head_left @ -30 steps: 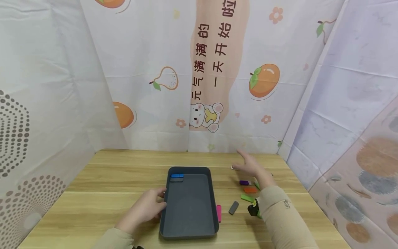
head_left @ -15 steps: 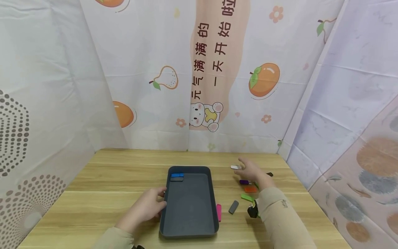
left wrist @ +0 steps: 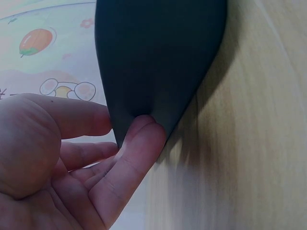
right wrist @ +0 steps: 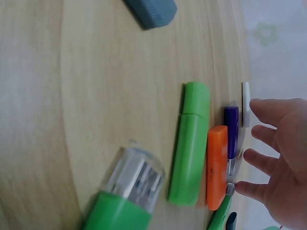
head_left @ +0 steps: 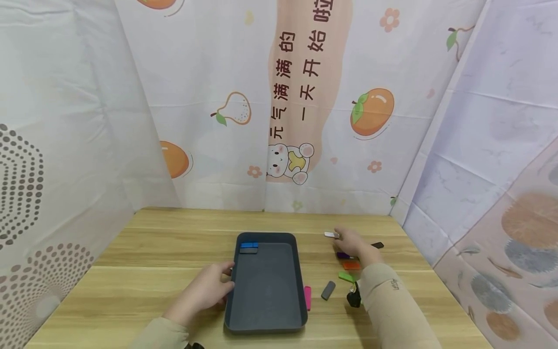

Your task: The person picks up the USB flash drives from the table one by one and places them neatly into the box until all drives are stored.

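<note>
My left hand [head_left: 209, 286] rests against the outer left wall of a dark grey tray [head_left: 232, 305]; in the left wrist view its fingertips [left wrist: 146, 132] press on the tray wall. My right hand [head_left: 350, 242] reaches to a thin white stick [head_left: 330, 234], likely a USB flash drive, with its fingertips at the stick's right end. In the right wrist view the fingers look fairly straight, and whether they touch it is unclear. Just below lie a purple USB flash drive [right wrist: 231, 129] with a metal plug, an orange one [right wrist: 217, 167] and a light green one [right wrist: 189, 148].
Inside the tray, a blue stick [head_left: 249, 245] and a grey stick [head_left: 248, 251] lie at the far left corner. A pink stick [head_left: 307, 298] lies beside its right wall, a grey one [head_left: 328, 290] farther right. A black one [head_left: 377, 245] is behind my right wrist. Curtains [head_left: 209, 198] border the table.
My right hand has come down and slightly toward me, its fingers lowering to the white stick's right end. The stick lies where it was. My left hand and the tray stay put.
</note>
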Motion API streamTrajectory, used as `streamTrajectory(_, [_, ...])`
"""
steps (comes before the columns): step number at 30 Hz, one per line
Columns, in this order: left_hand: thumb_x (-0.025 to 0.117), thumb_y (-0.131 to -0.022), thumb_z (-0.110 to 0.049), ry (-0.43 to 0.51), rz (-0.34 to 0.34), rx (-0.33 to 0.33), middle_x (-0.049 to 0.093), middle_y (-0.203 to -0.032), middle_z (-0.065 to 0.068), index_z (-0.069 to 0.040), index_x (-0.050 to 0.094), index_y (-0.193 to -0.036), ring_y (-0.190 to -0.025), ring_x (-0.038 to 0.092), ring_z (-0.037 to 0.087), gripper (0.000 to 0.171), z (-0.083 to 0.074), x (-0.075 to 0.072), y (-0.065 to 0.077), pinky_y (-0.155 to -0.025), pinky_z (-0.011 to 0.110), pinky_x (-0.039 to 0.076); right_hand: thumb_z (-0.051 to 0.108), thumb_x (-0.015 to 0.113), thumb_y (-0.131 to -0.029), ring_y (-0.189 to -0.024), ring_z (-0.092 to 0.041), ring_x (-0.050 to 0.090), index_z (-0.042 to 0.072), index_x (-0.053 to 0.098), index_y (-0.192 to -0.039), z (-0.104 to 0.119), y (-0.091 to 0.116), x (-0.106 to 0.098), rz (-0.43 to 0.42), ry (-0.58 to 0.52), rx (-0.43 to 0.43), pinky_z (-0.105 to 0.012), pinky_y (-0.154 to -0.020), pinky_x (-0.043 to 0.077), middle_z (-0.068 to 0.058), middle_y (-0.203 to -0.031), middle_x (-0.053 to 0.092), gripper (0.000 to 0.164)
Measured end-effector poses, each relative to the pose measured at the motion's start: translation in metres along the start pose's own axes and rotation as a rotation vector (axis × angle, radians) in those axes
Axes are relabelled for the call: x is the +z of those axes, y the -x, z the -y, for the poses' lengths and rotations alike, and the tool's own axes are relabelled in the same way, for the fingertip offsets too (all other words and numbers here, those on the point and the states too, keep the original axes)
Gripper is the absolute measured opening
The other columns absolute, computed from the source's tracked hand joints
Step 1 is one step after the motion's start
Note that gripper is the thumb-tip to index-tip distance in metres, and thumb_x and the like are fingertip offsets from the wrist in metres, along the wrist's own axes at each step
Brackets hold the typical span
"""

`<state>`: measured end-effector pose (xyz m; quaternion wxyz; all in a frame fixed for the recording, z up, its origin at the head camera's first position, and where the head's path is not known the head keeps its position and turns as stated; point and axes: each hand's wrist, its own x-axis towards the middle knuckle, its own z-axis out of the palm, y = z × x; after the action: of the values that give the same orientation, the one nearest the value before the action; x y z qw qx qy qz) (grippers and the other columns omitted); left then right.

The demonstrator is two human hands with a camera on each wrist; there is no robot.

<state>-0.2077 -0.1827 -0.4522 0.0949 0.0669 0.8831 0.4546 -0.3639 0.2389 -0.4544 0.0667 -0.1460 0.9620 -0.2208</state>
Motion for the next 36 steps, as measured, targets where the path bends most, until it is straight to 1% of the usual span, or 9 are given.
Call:
streamTrajectory(3, [0.066, -0.092, 0.003, 0.003, 0.002, -0.005, 0.061, -0.127, 0.028, 0.01, 0.046, -0.145, -0.06, 0.065, 0.02, 0.057, -0.0001, -0.0004, -0.0001, -0.053, 0.033, 0.058, 0.005, 0.054, -0.102, -0.093, -0.033, 0.06, -0.006, 0.058, -0.127, 0.0013, -0.0004, -0.0009, 0.007, 0.01, 0.006, -0.048, -0.081, 0.052, -0.028, -0.113, 0.063, 0.028])
streamTrajectory(6, [0.065, -0.092, 0.003, 0.009, 0.006, -0.002, 0.061, -0.127, 0.028, 0.01, 0.046, -0.145, -0.061, 0.066, 0.021, 0.057, -0.0001, -0.0006, 0.0, -0.053, 0.033, 0.058, 0.002, 0.05, -0.103, -0.076, -0.027, 0.053, -0.002, 0.058, -0.104, 0.0025, -0.0011, -0.0003, 0.007, 0.028, 0.001, -0.039, -0.067, 0.046, -0.016, -0.087, 0.057, 0.008])
streamTrajectory(8, [0.065, -0.092, 0.003, 0.013, 0.007, 0.002, 0.061, -0.126, 0.029, 0.01, 0.046, -0.145, -0.061, 0.066, 0.021, 0.056, 0.0, -0.0005, 0.0, -0.053, 0.033, 0.058, 0.002, 0.051, -0.102, -0.07, -0.024, 0.05, 0.001, 0.055, -0.095, 0.0037, -0.0014, 0.001, 0.008, 0.03, -0.001, -0.036, -0.063, 0.043, -0.01, -0.079, 0.052, 0.008])
streamTrajectory(11, [0.065, -0.092, 0.003, 0.015, 0.007, 0.009, 0.061, -0.126, 0.029, 0.011, 0.046, -0.145, -0.06, 0.066, 0.02, 0.056, -0.0001, -0.0005, 0.0, -0.053, 0.033, 0.058, 0.002, 0.055, -0.101, -0.068, -0.021, 0.049, 0.003, 0.056, -0.09, 0.0053, -0.0019, 0.0021, 0.002, 0.045, -0.018, -0.034, -0.061, 0.041, -0.005, -0.075, 0.05, 0.011])
streamTrajectory(23, [0.066, -0.092, 0.004, 0.007, 0.001, 0.006, 0.062, -0.124, 0.027, 0.011, 0.047, -0.145, -0.059, 0.065, 0.02, 0.056, -0.0016, -0.0007, 0.0006, -0.052, 0.033, 0.058, 0.01, 0.063, -0.099, -0.061, -0.018, 0.046, 0.007, 0.059, -0.086, 0.0033, -0.0049, 0.0082, -0.009, 0.08, 0.011, -0.032, -0.056, 0.039, -0.005, -0.07, 0.05, 0.015])
streamTrajectory(26, [0.065, -0.093, 0.004, 0.007, 0.006, 0.007, 0.062, -0.125, 0.028, 0.011, 0.046, -0.145, -0.059, 0.065, 0.02, 0.056, -0.001, -0.001, 0.0005, -0.052, 0.033, 0.058, 0.01, 0.065, -0.099, -0.067, -0.019, 0.05, 0.005, 0.069, -0.1, 0.004, -0.0047, 0.0084, -0.028, 0.086, 0.03, -0.034, -0.061, 0.043, -0.007, -0.082, 0.061, 0.007])
streamTrajectory(30, [0.065, -0.093, 0.003, 0.009, 0.005, 0.002, 0.062, -0.125, 0.027, 0.01, 0.046, -0.145, -0.059, 0.065, 0.02, 0.056, -0.0009, -0.001, 0.0009, -0.052, 0.033, 0.058, 0.011, 0.068, -0.097, -0.082, -0.023, 0.059, 0.001, 0.071, -0.12, 0.0067, -0.0034, 0.0076, -0.061, 0.095, 0.056, -0.041, -0.074, 0.052, -0.012, -0.106, 0.069, 0.025])
streamTrajectory(33, [0.065, -0.093, 0.003, 0.013, -0.002, 0.003, 0.062, -0.124, 0.026, 0.01, 0.047, -0.145, -0.058, 0.065, 0.021, 0.056, -0.0015, -0.0007, 0.0017, -0.051, 0.034, 0.057, 0.01, 0.069, -0.096, -0.09, -0.025, 0.063, 0.0, 0.072, -0.119, 0.008, -0.0027, 0.0069, -0.078, 0.102, 0.069, -0.047, -0.083, 0.055, -0.013, -0.109, 0.07, 0.025])
streamTrajectory(36, [0.065, -0.093, 0.003, 0.016, -0.008, 0.003, 0.062, -0.124, 0.025, 0.01, 0.047, -0.145, -0.058, 0.065, 0.021, 0.056, -0.0023, -0.0005, 0.0021, -0.051, 0.035, 0.057, 0.009, 0.07, -0.095, -0.09, -0.025, 0.064, 0.002, 0.073, -0.111, 0.0098, -0.0024, 0.0059, -0.084, 0.099, 0.082, -0.048, -0.084, 0.055, -0.01, -0.103, 0.07, 0.018])
